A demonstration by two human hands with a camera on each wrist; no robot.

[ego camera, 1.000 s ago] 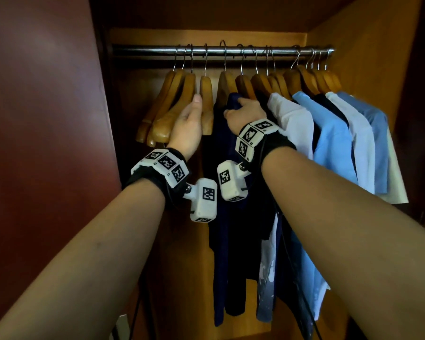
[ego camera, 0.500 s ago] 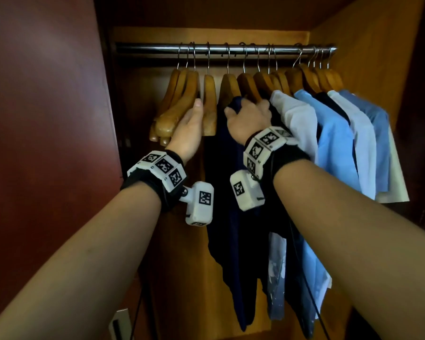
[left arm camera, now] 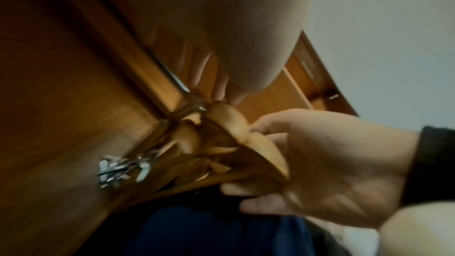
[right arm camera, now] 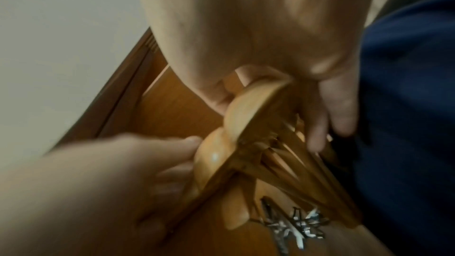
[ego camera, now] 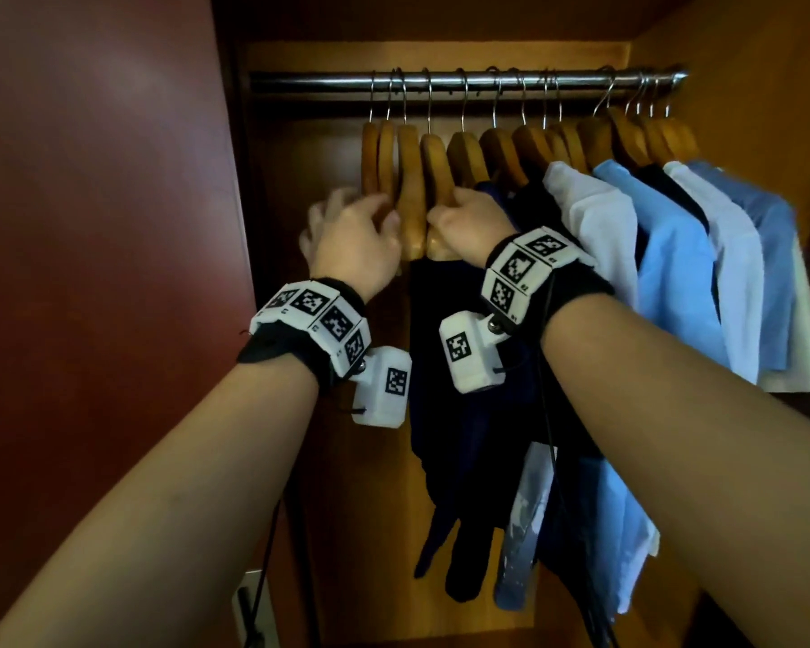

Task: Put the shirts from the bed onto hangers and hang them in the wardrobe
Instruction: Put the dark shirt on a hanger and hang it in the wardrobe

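I count several shirts (ego camera: 674,254) hung on the rail (ego camera: 464,80); bare hangers (ego camera: 410,180) remain. My left hand (ego camera: 354,245) is blurred, fingers unclear; my right hand (ego camera: 473,222) clamps a hanger.

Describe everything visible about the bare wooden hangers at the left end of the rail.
The bare wooden hangers are glossy honey-coloured wood with thin metal hooks over the steel rail. About four hang empty, bunched together and edge-on to the camera, left of the dark navy shirt. The left hand, blurred, touches the leftmost ones; the right hand grips the end of the one nearest the shirt. The wrist views show flat lower bars.
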